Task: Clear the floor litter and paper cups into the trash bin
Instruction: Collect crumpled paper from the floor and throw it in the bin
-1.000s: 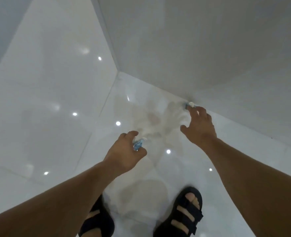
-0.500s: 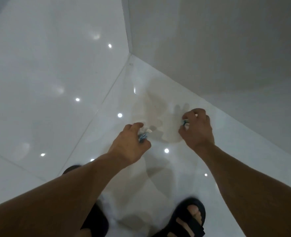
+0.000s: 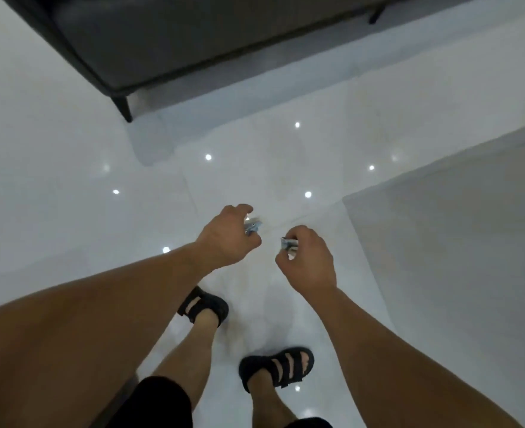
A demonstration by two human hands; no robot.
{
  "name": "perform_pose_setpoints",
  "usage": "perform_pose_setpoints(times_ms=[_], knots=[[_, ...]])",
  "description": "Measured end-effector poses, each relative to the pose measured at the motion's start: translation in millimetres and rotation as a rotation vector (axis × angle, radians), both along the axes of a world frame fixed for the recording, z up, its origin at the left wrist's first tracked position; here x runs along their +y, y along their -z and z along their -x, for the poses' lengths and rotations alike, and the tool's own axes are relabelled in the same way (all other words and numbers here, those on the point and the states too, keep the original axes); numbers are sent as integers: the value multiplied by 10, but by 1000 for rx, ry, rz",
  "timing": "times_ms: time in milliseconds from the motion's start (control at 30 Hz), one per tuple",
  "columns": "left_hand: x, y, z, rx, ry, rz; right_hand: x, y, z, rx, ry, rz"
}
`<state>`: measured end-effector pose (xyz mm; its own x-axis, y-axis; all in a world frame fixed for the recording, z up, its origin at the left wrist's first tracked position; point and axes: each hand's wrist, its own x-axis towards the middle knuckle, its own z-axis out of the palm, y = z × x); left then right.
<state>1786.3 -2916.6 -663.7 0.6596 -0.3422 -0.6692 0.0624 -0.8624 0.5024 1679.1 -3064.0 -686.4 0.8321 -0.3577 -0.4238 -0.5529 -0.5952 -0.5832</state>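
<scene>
Glossy white tile floor (image 3: 69, 180) lies open between the dark grey sofa (image 3: 178, 41) and pale wall (image 3: 456, 242). The left hand (image 3: 227, 239) pinches a small crumpled blue-white wrapper (image 3: 252, 227). The right hand (image 3: 309, 261) pinches another blue-white scrap (image 3: 287, 243).

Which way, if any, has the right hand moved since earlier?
Yes: the right hand has come away from the foot of the wall, gripping its litter scrap.

A glossy white tiled floor (image 3: 69, 149) fills most of the view and mirrors small round ceiling lights (image 3: 208, 157). At the top stands a dark grey sofa (image 3: 193, 41), raised on a slim black leg (image 3: 124, 109) at its near corner. A plain grey wall (image 3: 456, 242) runs along the right. Below are two black strapped sandals (image 3: 278, 366) and the hem of black shorts (image 3: 159, 403).
</scene>
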Motion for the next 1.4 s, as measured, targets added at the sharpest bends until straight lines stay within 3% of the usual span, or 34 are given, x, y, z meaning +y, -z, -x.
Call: perform_pose_setpoints(times_ms=[267, 533, 1033, 1400], knots=[[1354, -1835, -422, -72, -201, 7, 891, -1879, -1187, -61, -377, 63], [2733, -2878, -923, -195, -515, -18, 2206, -2947, -2169, -86, -713, 107], [4673, -3956, -2119, -388, -1067, -193, 4531, -3938, -4522, -289, -1254, 21], [6288, -4041, -2429, -471, -1374, -228, 6634, -4255, -5314, -356, -1542, 20]])
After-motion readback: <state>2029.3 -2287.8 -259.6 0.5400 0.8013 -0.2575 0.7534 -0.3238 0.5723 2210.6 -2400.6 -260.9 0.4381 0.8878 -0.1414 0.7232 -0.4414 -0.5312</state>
